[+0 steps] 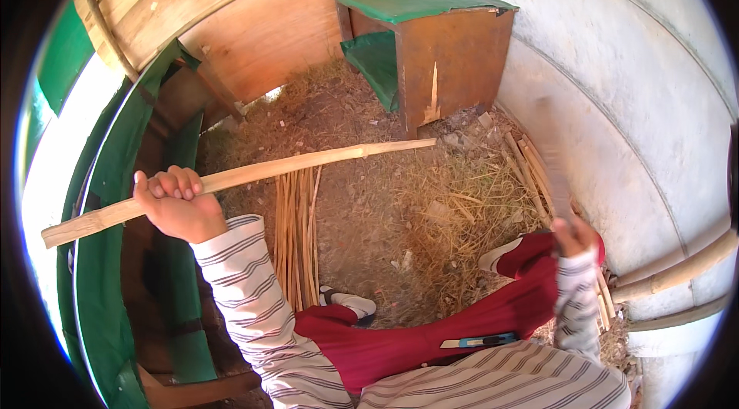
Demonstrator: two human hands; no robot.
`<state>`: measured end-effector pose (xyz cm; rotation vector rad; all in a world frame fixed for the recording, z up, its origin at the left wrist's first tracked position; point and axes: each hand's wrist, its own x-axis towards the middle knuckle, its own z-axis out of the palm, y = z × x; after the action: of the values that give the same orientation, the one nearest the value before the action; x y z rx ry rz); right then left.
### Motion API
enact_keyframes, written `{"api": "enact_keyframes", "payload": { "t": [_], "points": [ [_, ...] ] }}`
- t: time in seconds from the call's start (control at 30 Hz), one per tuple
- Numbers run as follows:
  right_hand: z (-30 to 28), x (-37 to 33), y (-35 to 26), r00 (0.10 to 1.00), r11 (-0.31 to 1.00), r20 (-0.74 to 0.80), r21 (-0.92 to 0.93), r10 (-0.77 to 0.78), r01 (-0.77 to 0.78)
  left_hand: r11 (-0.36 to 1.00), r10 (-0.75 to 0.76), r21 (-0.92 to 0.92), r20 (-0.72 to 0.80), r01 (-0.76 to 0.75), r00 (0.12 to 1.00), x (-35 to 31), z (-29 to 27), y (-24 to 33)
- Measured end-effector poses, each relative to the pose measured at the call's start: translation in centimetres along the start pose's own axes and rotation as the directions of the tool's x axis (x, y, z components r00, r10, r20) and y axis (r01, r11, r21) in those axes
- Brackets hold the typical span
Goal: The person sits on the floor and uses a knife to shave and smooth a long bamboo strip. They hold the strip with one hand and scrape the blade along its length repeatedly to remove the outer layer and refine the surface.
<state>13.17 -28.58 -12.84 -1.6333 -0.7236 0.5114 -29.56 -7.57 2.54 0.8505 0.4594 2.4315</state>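
My left hand [181,201] is closed round a long split bamboo strip [285,167], held level above the ground at the left. Its tapered end reaches toward the middle of the view. At the right, my right hand [576,238] grips a long, flat machete [553,155] pointing upward, smeared by motion. The machete is well apart from the bamboo strip. On my lap, over dark red cloth [431,332], lies a blue utility knife [479,341]. A bundle of thin bamboo slivers [295,239] lies on the ground below my left hand.
A brown wooden cabinet [454,62] with a green cover stands at the back. Green-covered shelving [115,286] runs along the left. Straw-like shavings [462,201] litter the dirt floor. More bamboo strips [531,170] lie by the pale right wall [616,101], near a bamboo pole [677,266].
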Motion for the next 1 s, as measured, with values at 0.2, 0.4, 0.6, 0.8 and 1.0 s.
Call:
{"api": "enact_keyframes", "payload": {
  "t": [0.2, 0.4, 0.6, 0.8, 1.0],
  "points": [
    [-14.5, 1.7, 8.1, 0.841, 0.930, -0.463, -0.349, -0.281, 0.119, 0.986, -0.160, -0.067, -0.172, 0.150, 0.972, -2.5, -5.3, -4.1],
    [-21.2, -2.6, 28.7, 0.668, 0.936, -0.724, -0.094, 0.169, -0.340, 0.937, -0.348, -0.142, -0.387, 0.318, 0.854, -5.7, -11.6, -9.7],
    [-17.6, -9.1, 34.3, 0.555, 0.840, -0.685, 0.159, 0.472, -0.518, 0.823, -0.565, -0.333, -0.393, 0.460, 0.726, -8.1, -18.0, -13.1],
    [-15.3, -9.8, 34.6, 0.553, 0.816, -0.634, 0.234, 0.541, -0.529, 0.801, -0.593, -0.380, -0.402, 0.462, 0.697, -8.4, -20.8, -13.0],
    [-14.9, -9.3, 34.3, 0.560, 0.811, -0.613, 0.257, 0.558, -0.526, 0.840, -0.537, -0.313, -0.367, 0.443, 0.759, -8.6, -20.9, -12.2]
  ]
}}
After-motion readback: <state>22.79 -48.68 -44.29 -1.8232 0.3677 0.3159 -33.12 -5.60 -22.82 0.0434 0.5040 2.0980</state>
